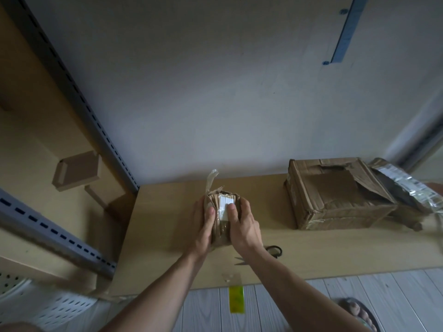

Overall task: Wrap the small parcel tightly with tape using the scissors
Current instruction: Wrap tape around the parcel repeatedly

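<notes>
Both hands — left hand (203, 226), right hand (242, 226) — grip the small parcel (221, 212) on the counter (158, 236), fingers curled round it — scissors (268, 254) nearby

A single wide-angle view is taken from the head, directed forward and steeply down onto the tabletop (335, 248). The parcel (224, 202) is seen close by, the wall (215, 104) beyond.

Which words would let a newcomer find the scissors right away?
Look at the wooden table, left of the big torn box. Near the table's front edge, the scissors lie flat under the wrist of the right hand, black handles showing on one side and blade tips on the other. Unlike the brown cardboard box and parcel nearby, they are black and metal.
</notes>
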Tool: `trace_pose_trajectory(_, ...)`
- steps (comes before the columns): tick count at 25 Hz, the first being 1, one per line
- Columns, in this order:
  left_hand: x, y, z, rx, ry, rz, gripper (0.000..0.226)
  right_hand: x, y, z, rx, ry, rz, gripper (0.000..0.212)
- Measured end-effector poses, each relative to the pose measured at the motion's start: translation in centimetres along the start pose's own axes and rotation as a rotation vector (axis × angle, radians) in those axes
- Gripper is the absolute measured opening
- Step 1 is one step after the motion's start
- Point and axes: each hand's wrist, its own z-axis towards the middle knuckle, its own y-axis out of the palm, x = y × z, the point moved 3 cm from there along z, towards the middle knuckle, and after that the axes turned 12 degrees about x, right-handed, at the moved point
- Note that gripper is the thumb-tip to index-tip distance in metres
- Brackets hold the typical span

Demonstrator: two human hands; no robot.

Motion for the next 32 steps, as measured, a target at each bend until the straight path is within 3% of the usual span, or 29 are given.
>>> trace_pose_trajectory(5, 1.3, 1.0, 0.1, 0.021, 0.037, 0.009, 0.047, 2.0, -1.2, 1.0, 0.017, 0.036, 0.149, 0.038)
trace_pose_trajectory(7, 1.5, 1.1, 0.0, 0.034, 0.045, 0.055, 0.060, 2.2, -1.6, 2.1, 0.009, 0.116, 0.203, 0.031)
trace_pose_trajectory(11, 0.6, 0.3, -1.3, -0.188, 0.202, 0.571, 0.053, 3.3, -4.1, 4.7, 0.017, 0.324, -0.106, 0.026)
trace_pose_trajectory(14, -0.3, 0.0, -1.1, -0.242, 0.244, 0.646, 0.061, 4.8, -4.5, 5.3, -0.009, 0.442, -0.145, 0.033)
trace_pose_trajectory(18, 0.0, -0.6, -1.0, -0.109, 0.306, 0.652, 0.050, 5.2, -3.4, 4.1, -0.019, 0.395, -0.163, 0.041)
trace_pose_trajectory(22, 0.1, -1.9, -1.5, -0.060, 0.196, 0.594, 0.048, 5.2, -3.4, 2.2, -0.122, 0.305, -0.073, 0.052)
trace_pose_trajectory(24, -0.2, -2.5, -1.6, -0.075, 0.137, 0.578, 0.048, 5.2, -3.6, 1.6, -0.135, 0.239, 0.022, 0.047)
trace_pose_trajectory(27, 0.2, -3.8, -1.8, -0.067, 0.179, 0.528, 0.032, 5.6, -4.4, -1.1, 0.048, -0.054, -0.190, 0.017)
trace_pose_trajectory(28, 0.7, -4.2, -2.3, -0.098, 0.244, 0.545, 0.021, 6.1, -4.3, -3.0, 0.066, -0.133, -0.194, 0.010)
trace_pose_trajectory(30, 1.4, -4.4, -4.2, -0.286, 0.393, 0.675, 0.008, 8.0, -3.6, -6.9, 0.003, -0.187, -0.205, 0.023)
trace_pose_trajectory(32, 0.6, -4.1, -6.8, -0.460, 0.381, 0.765, 0.020, 11.4, -2.5, -9.5, -0.076, 0.000, -0.215, 0.025)
